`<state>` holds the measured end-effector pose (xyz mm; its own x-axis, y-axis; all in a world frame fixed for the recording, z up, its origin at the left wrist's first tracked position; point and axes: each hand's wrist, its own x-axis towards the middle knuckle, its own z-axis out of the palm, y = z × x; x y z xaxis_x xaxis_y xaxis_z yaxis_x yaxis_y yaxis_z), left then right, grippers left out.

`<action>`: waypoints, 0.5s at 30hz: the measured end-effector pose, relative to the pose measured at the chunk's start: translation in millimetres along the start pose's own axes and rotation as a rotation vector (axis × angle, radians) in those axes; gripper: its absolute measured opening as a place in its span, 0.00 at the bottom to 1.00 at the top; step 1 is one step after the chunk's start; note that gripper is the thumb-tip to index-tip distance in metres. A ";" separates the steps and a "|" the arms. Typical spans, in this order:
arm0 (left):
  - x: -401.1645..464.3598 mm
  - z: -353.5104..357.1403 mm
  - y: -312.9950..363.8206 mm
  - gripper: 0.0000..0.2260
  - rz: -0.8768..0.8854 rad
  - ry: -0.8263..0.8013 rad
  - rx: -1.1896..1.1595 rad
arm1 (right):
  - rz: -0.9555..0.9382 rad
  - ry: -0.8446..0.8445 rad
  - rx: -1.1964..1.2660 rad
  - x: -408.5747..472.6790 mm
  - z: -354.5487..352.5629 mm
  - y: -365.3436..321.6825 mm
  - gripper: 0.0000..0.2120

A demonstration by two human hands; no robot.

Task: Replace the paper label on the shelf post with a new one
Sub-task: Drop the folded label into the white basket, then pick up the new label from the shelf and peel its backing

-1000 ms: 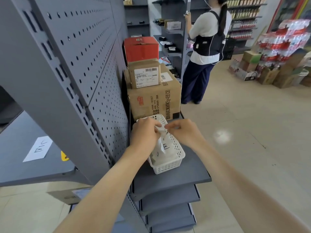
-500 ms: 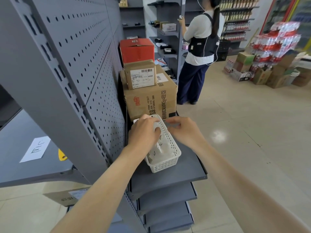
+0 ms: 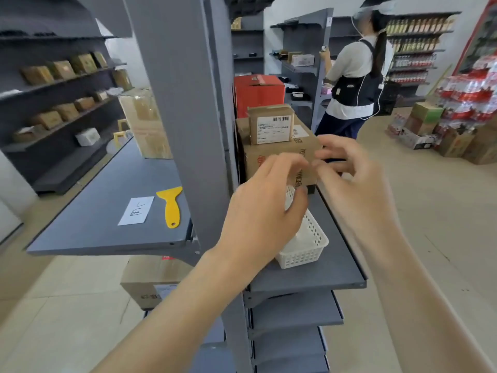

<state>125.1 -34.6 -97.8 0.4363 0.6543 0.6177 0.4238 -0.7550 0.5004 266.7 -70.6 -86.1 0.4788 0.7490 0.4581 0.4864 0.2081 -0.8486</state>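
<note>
Now both hands [image 3: 309, 189] raised above white basket [image 3: 306, 246], fingertips meeting.

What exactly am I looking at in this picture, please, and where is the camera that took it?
There is no machine here. The camera sits on a person's head and looks forward and down, so the two bare arms are that person's own. The left hand and right hand are raised together above a white basket on a grey shelf in a shop. Their fingertips nearly meet; anything pinched there is too small and blurred to tell. Behind them stand stacked cardboard boxes. Left of the grey shelf post, another shelf holds a paper label and a yellow scraper. Another person works at the back.
</note>
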 end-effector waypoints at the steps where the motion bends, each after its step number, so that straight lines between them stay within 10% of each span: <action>1: -3.4 -14.7 2.9 0.13 0.019 0.027 -0.024 | -0.020 0.017 0.010 -6.5 2.3 -13.5 0.15; 15: -61.0 -239.2 -112.1 0.12 -0.123 0.265 0.005 | -0.233 -0.144 0.114 -61.3 172.9 -149.1 0.13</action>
<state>-139.0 -0.4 -46.4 0.1591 0.7064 0.6897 0.4648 -0.6699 0.5790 38.5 -38.7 -33.5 0.2515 0.7527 0.6085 0.4820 0.4477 -0.7531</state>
